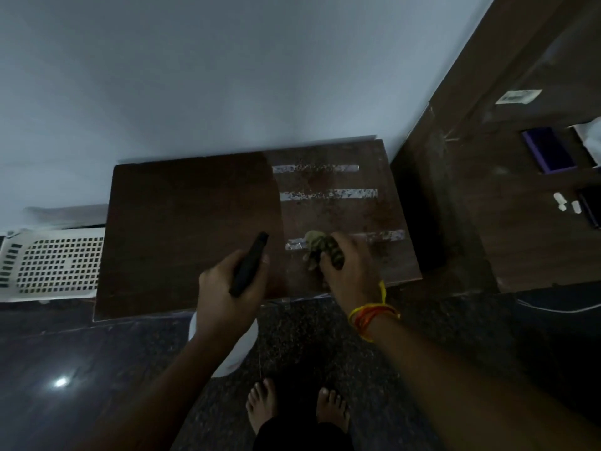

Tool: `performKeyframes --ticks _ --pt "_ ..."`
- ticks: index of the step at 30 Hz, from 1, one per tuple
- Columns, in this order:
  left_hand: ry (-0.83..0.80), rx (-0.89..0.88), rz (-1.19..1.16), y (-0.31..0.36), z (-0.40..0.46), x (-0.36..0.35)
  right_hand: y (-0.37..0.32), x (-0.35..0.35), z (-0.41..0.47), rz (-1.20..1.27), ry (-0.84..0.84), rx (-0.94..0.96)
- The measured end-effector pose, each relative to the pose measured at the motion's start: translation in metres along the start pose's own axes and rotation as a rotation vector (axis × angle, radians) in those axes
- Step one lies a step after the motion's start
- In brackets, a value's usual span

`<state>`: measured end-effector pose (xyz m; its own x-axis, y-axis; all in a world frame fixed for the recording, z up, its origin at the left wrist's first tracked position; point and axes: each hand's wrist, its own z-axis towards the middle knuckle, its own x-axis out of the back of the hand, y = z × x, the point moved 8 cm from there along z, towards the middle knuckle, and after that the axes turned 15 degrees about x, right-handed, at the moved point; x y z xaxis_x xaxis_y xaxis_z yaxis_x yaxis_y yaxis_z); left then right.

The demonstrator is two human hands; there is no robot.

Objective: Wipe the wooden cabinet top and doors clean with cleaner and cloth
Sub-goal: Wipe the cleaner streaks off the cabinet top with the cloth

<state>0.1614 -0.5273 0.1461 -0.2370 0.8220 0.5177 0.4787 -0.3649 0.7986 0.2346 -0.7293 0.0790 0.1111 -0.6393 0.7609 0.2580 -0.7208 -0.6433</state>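
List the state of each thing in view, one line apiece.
Cabinet top: right part wet and speckled, left part dull.
Cloth: bunched, pressed on the top.
Spray bottle: held over the top, nozzle pointing away.
Left hand: gripping the bottle.
Right hand: gripping the cloth.

You stand over a dark wooden cabinet top [195,229] set against the wall. On its right half lie three pale strips [328,194], speckled with dirt, and a crumpled green cloth [317,244] rests on the nearest one.
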Motion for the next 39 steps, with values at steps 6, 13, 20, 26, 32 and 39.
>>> performKeyframes --ticks 6,13,20,26,32,39 --pt "0.025 0.068 -0.098 -0.001 0.013 -0.005 -0.004 -0.080 -0.027 -0.223 -0.294 0.108" --pt "0.129 0.194 -0.188 -0.006 0.039 -0.003 -0.005 -0.093 0.003 -0.395 -0.307 0.137" --pt "0.182 0.235 -0.222 0.000 0.056 0.001 -0.013 -0.095 0.008 -0.380 -0.331 0.145" --pt "0.193 0.272 -0.242 0.004 0.064 0.006 -0.020 -0.093 -0.016 -0.459 -0.357 0.135" --pt "0.224 0.283 -0.252 0.000 0.069 0.008 -0.017 -0.105 0.023 -0.435 -0.337 0.154" --pt "0.228 0.301 -0.255 0.000 0.071 0.013 -0.022 -0.098 0.002 -0.431 -0.356 0.155"
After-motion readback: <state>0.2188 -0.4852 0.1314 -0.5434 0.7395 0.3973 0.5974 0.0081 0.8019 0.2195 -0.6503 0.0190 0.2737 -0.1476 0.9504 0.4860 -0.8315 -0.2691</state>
